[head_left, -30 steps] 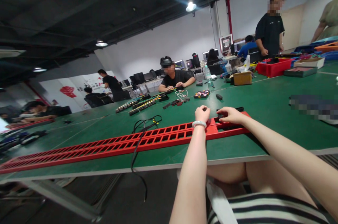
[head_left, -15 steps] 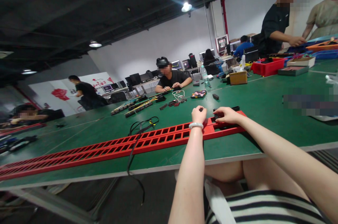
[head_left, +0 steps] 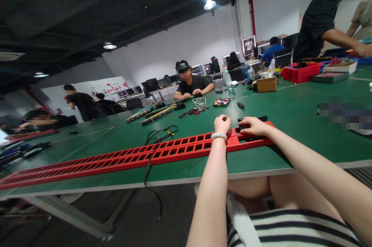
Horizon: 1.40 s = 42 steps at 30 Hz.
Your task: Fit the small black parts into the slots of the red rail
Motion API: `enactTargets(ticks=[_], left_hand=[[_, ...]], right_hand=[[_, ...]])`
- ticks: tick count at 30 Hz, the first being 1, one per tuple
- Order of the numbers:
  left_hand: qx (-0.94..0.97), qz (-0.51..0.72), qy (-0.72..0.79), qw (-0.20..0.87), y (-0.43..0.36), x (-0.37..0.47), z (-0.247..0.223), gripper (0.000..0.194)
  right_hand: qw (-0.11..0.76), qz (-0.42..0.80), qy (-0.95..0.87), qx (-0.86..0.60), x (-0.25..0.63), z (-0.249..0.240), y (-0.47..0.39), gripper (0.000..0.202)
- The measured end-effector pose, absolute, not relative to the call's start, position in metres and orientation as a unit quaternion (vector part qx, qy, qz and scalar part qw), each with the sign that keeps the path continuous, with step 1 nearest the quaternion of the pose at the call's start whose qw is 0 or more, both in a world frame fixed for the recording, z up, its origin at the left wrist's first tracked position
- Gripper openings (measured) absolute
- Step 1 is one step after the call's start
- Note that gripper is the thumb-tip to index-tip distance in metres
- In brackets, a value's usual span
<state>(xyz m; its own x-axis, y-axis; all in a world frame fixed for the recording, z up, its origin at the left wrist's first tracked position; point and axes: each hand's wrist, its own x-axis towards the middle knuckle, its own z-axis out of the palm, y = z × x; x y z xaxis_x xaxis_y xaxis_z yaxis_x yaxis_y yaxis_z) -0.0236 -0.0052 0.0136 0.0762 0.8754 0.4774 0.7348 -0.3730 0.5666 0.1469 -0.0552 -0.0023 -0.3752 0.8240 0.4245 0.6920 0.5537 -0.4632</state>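
A: What do we have nearest us

B: Our striped clothing [head_left: 290, 227], then the green table [head_left: 305, 150]. On its near side a black cable [head_left: 147, 169] crosses the long red frame [head_left: 232, 147] and hangs over the edge

A: And our hands

B: Both are at the frame's right end. Our left hand [head_left: 222, 124] is curled nearly closed, and a small dark piece [head_left: 224, 118] shows at its fingertips, apparently held. Our right hand [head_left: 253, 126] has its fingers bent and partly closed on a dark part [head_left: 240, 130] at the frame's opening; we can't tell how firm that grip is

A: How far along are we

B: Partway, we'd judge. The frame lies flat along the table, and dark material sits in or over its right-end opening, but our hand hides whether anything is seated. Both hands are busy there, so that end looks unfinished; how much is left we can't tell

A: What lies farther off

B: Beyond the hands, a black block [head_left: 240, 105] and a patterned case [head_left: 221, 102]; to their left, a white cable [head_left: 199, 102]. Farther right are a bottle [head_left: 228, 80], a brown box [head_left: 266, 85] and a red bin [head_left: 300, 73]. A person in a headset [head_left: 196, 84] sits at the far side, and another in a dark top [head_left: 316, 22] leans in at the far right
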Motion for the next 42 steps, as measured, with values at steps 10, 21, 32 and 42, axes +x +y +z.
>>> enactTargets(ticks=[10, 21, 32, 42], left_hand=[[0.725, 0.396, 0.557, 0.091, -0.0053, -0.0229, 0.0125, 0.016], [0.722, 0.404, 0.554, 0.091, -0.0059, -0.0229, 0.0102, 0.016], [0.720, 0.398, 0.560, 0.102, -0.0089, -0.0226, 0.0130, 0.016], [0.720, 0.402, 0.557, 0.099, -0.0078, -0.0226, 0.0107, 0.016]], right_hand=[[0.296, 0.099, -0.830, -0.462, 0.1472, -0.0012, -0.0563, 0.040], [0.280, 0.113, -0.829, -0.471, 0.1491, -0.0050, -0.0536, 0.041], [0.287, 0.141, -0.822, -0.470, 0.1501, -0.0051, -0.0537, 0.040], [0.277, 0.141, -0.828, -0.467, 0.1492, -0.0020, -0.0558, 0.040]])
